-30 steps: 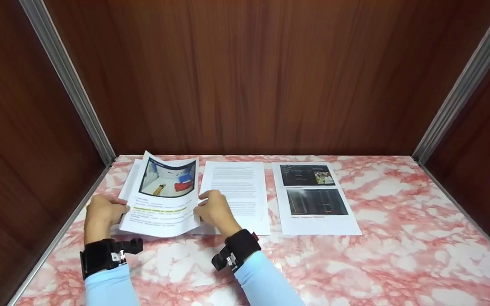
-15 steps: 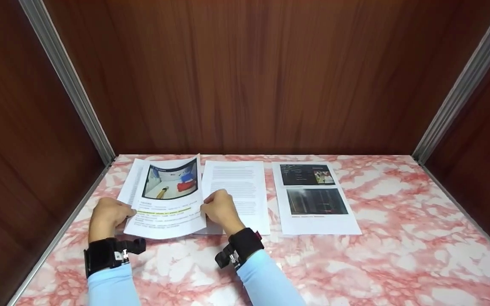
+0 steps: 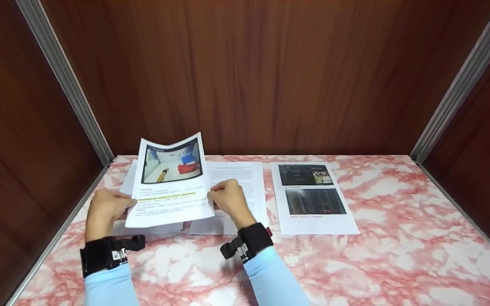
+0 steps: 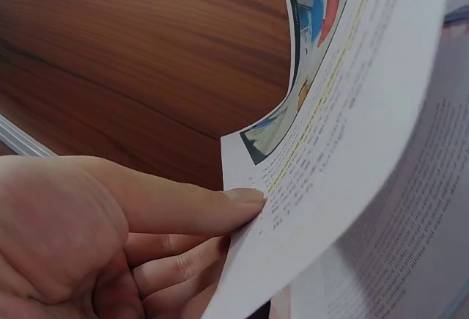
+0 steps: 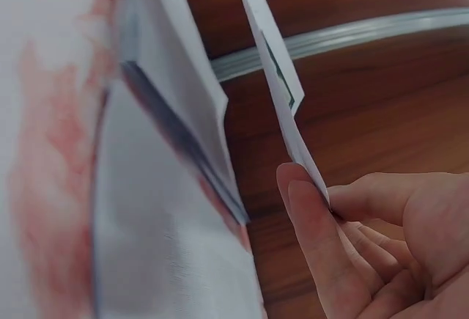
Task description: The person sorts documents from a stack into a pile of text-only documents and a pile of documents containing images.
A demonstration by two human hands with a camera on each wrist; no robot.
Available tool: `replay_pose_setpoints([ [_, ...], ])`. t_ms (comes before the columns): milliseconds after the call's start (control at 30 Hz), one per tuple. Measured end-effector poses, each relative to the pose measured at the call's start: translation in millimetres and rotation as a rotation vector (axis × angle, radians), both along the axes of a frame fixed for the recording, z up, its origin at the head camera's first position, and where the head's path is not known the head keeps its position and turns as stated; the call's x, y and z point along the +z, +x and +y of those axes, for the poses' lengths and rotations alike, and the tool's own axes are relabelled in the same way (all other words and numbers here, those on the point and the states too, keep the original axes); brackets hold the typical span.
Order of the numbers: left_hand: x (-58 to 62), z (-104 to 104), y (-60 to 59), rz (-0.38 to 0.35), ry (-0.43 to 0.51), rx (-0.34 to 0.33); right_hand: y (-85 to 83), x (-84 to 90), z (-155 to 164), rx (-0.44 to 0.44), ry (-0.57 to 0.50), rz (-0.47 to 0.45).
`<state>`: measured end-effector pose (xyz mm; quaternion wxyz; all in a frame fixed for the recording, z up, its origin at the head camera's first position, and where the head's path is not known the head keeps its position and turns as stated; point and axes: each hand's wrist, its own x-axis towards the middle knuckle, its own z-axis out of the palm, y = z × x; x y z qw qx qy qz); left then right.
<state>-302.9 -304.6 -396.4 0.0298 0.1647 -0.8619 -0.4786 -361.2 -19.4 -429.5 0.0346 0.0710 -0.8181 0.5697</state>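
A printed sheet of paper (image 3: 170, 206), with a colour photo on its upper half and a yellow-marked line of text below, is raised above the table and bowed. My left hand (image 3: 106, 208) pinches its left edge; the left wrist view shows the thumb (image 4: 220, 213) lying on the printed face. The right edge is pinched by my right hand (image 3: 230, 199), between thumb and fingers in the right wrist view. Under the raised sheet lie more papers (image 3: 151, 228) on the left, mostly covered. Just right of them, a text page (image 3: 238, 170) is partly hidden by the sheet and my right hand.
Another printed sheet (image 3: 319, 225) with two dark pictures lies flat farther right. All the papers rest on a red-and-white marbled table (image 3: 377, 263). Brown wood-grain panels (image 3: 262, 76) with grey metal corner posts (image 3: 462, 80) enclose the back and sides.
Both hands have lifted the photo sheet higher off the papers beneath it. It has shifted slightly right, and more of the lower stack's front edge shows.
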Motion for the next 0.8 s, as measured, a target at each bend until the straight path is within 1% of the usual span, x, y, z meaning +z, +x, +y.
replay_pose_setpoints([
  [67, 4.2, 4.4, -0.2, 0.007, 0.033, -0.003, -0.8, 4.6, 4.6, 0.007, -0.046, -0.013],
  [200, 11.8, 13.3, -1.9, 0.027, 0.075, 0.0, -2.4, 13.6, 14.6, 0.008, -0.101, -0.042],
  [300, 16.5, 21.0, -2.2, 0.055, 0.106, 0.0, -3.2, 20.2, 23.3, 0.008, -0.104, -0.057],
  [400, 21.7, 29.7, -1.2, 0.078, 0.098, -0.01, -2.6, 26.9, 33.7, 0.001, -0.097, -0.059],
  [533, 29.1, 45.0, -0.6, 0.119, 0.05, -0.036, -1.3, 38.5, 50.3, -0.021, -0.092, -0.021],
  [633, 34.5, 57.6, -1.1, 0.166, -0.024, -0.043, 1.5, 48.4, 64.2, -0.036, -0.092, 0.015],
  [733, 38.5, 72.3, -4.0, 0.219, -0.09, -0.05, 5.6, 57.8, 80.2, -0.059, -0.08, 0.054],
  [800, 40.5, 84.2, -7.0, 0.231, -0.121, -0.06, 8.9, 63.6, 92.4, -0.088, -0.06, 0.073],
])
